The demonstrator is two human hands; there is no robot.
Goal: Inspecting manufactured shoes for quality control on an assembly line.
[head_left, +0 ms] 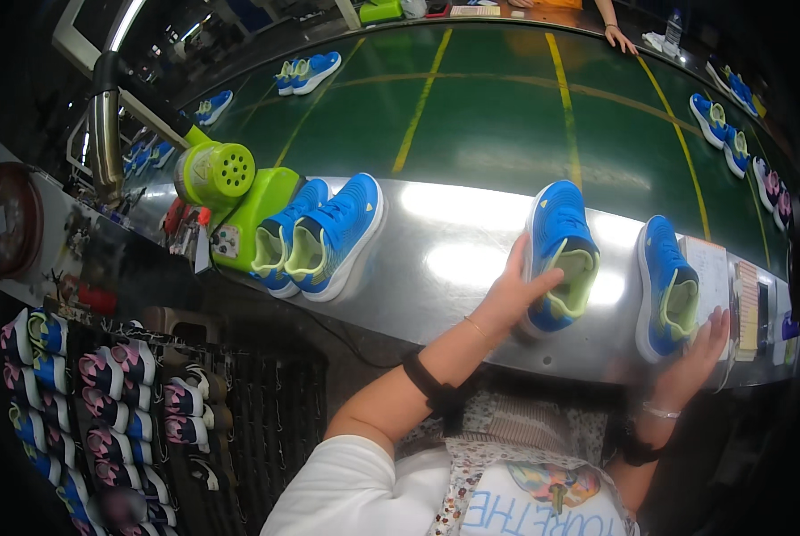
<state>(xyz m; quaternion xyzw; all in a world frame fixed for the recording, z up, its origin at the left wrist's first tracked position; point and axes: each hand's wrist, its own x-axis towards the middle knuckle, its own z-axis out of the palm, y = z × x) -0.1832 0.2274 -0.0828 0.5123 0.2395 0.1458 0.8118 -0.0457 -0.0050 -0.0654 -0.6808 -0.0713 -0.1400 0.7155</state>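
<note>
Sneaker (562, 236), blue and likely light, is held in the left hand (510, 293) over the metal counter (436, 304) — thumb inside the collar, where the heel should offer firmer purchase than the soft-looking upper. Right hand (697, 355), fingers extended, hovers beside a second sneaker (663, 261) — contact unclear.

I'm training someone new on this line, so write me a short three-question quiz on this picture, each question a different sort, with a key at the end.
1. True or false: the left hand holds a blue shoe by its toe.
2. What stands right beside the pair of blue shoes toward the picture's left?
3. Fill in the blank: the straight lines crossing the green belt are ____.

Key
1. False; the thumb is at the shoe's opening, away from the toe.
2. A green machine.
3. Yellow.
</note>
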